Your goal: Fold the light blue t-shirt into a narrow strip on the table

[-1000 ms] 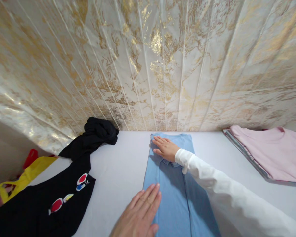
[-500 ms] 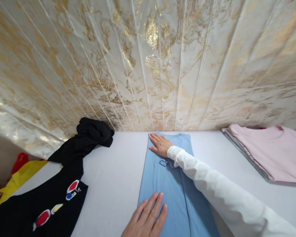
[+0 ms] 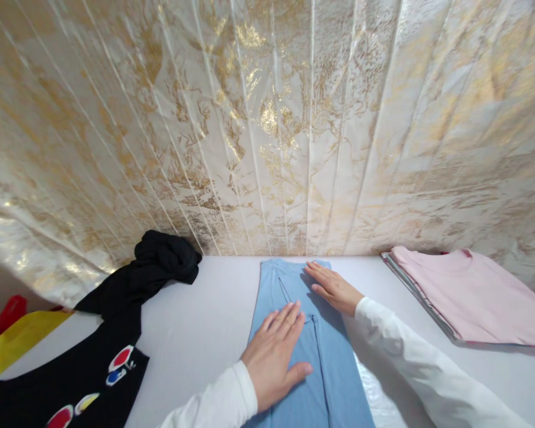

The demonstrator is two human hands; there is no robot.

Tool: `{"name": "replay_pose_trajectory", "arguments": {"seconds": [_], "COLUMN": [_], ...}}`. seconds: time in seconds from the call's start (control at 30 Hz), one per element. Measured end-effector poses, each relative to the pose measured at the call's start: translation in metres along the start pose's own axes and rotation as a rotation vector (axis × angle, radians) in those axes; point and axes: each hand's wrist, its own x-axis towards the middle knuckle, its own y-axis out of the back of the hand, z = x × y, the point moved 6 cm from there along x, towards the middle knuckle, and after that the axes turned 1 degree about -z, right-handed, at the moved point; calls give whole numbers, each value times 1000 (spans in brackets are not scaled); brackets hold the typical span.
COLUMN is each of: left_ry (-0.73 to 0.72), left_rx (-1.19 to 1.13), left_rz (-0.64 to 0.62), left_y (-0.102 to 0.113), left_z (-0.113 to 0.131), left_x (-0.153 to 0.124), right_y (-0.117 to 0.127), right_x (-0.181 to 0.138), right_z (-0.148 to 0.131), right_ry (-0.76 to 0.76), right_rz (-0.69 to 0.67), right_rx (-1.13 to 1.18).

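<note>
A light blue garment [image 3: 303, 356], long and narrow with a dark seam line down it, lies stretched away from me on the white surface. My left hand [image 3: 274, 356] rests flat over its middle, fingers extended and thumb apart. Near the garment's far right edge is my right hand [image 3: 334, 288], with its fingers straight and pointing left. Whether that hand presses on the cloth or hovers just above it, I cannot tell. Neither hand grips anything. The near end of the garment runs out of view at the bottom.
A pile of folded clothes with a pink shirt [image 3: 477, 297] on top lies at right. Black clothing [image 3: 116, 345] with a coloured print spreads at left, beside yellow cloth [image 3: 22, 339] and a red item [image 3: 6, 318]. Gold-patterned sheeting [image 3: 267, 131] rises behind the white surface [image 3: 196, 333].
My left hand has come forward onto the middle of the garment. My right hand has shifted right, from the far left corner toward the far right edge. The view has tilted up slightly.
</note>
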Motion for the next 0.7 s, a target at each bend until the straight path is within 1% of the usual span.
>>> {"name": "replay_pose_trajectory", "arguments": {"seconds": [0.1,0.17,0.23,0.33,0.43,0.5,0.57,0.63,0.7], "left_ry": [-2,-7,19,87,116,126,115,67,12], "left_rx": [-23,-46,-62,-48,-32,-43,-65,-88,-107], "left_rz": [12,23,31,36,40,40,43,46,43], "left_y": [2,2,0,-7,-13,-12,-8,-2,2], "left_z": [-7,-12,-20,-33,-39,-38,-32,-22,-11], "left_x": [30,45,56,67,69,68,67,69,72], "right_y": [-7,-13,-17,-18,-14,-7,2,9,14], "right_x": [-7,-8,-10,-11,-11,-10,-8,-6,-2], "right_z": [5,6,5,4,12,24,41,57,69], "right_ry": [-36,-57,-73,-91,-116,-144,-164,-164,-155], "right_rz": [32,44,50,52,68,118,192,254,286], "right_rx": [-22,-29,-31,-62,-82,-50,8,62,87]}}
